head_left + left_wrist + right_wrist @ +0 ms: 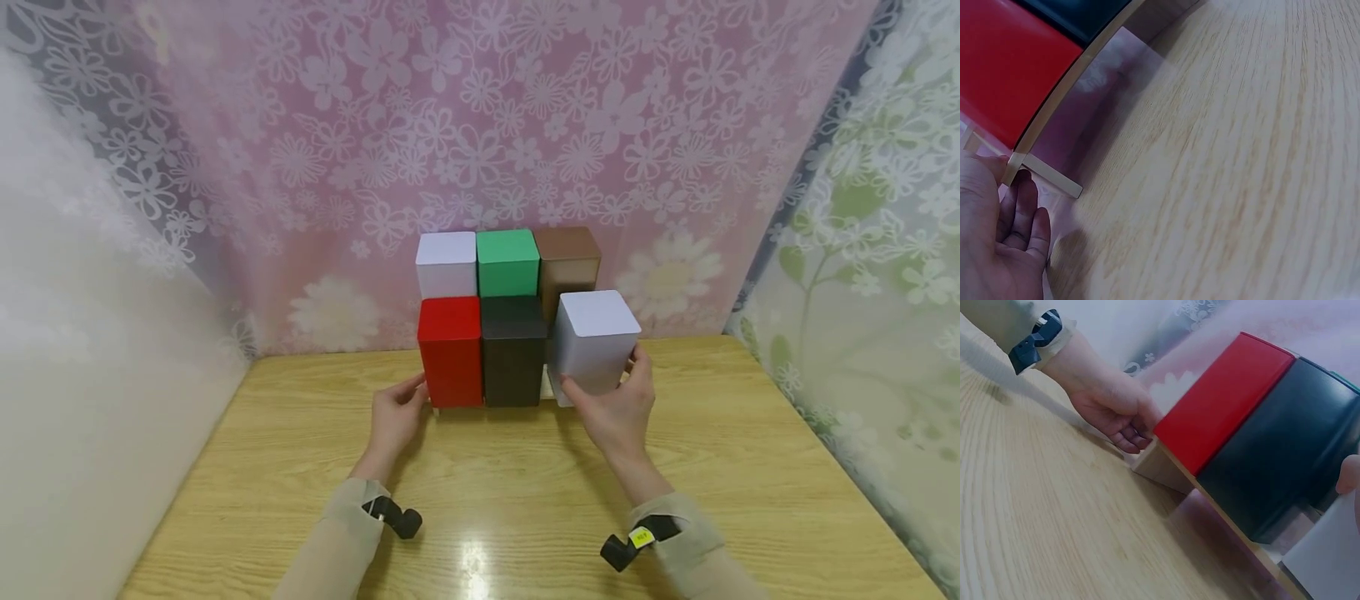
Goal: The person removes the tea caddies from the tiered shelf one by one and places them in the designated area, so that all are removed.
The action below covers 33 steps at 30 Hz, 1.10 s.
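My right hand grips a white box, thumb on its front and fingers at its right side. The box leans at the right end of the front row on a low wooden rack. At the rack's left front corner, my left hand pinches the wooden edge, thumb above and fingers curled beneath. Just over that hand stands a red box, with a black box beside it. A gap separates the black box from the white one in my right hand.
Behind, a second white box, a green box and a brown box form a back row. A pink flowered curtain hangs behind the wooden table. A pale wall panel rises at the left.
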Available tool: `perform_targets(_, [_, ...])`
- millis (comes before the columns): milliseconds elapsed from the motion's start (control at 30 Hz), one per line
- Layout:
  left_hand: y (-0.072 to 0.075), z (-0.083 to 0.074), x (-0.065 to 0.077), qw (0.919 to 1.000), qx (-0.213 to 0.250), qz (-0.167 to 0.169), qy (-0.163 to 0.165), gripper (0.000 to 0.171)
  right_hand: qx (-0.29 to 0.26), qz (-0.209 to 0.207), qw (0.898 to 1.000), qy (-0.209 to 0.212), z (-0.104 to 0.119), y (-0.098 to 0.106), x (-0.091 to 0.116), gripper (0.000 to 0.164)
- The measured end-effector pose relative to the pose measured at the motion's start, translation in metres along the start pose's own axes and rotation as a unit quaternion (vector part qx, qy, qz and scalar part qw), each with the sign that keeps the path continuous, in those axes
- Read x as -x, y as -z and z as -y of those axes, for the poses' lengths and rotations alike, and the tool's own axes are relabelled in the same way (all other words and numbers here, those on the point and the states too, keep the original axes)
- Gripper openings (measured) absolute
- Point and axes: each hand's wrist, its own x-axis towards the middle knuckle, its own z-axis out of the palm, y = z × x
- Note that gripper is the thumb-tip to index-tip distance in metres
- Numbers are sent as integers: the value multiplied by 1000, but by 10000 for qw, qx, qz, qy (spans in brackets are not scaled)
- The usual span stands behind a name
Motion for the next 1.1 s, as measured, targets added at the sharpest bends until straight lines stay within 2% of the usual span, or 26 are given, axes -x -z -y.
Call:
perform_targets(300, [2,10,-1,9993,294,26,233,27,117,-70,9999,-38,-13,23,-10,94])
perform_targets(600, [3,9,0,9996,252,36,93,27,504,-187,9985,-88,-33,49,-28,91])
perform_targets(933, [0,8,-2,9996,288,11,18,26,789,-365,9962,59,-57,73,-49,91])
perform_targets(1100, [-2,7,-3,9997,247,35,-67,26,925,-396,9948,-155,-77,83,-59,93])
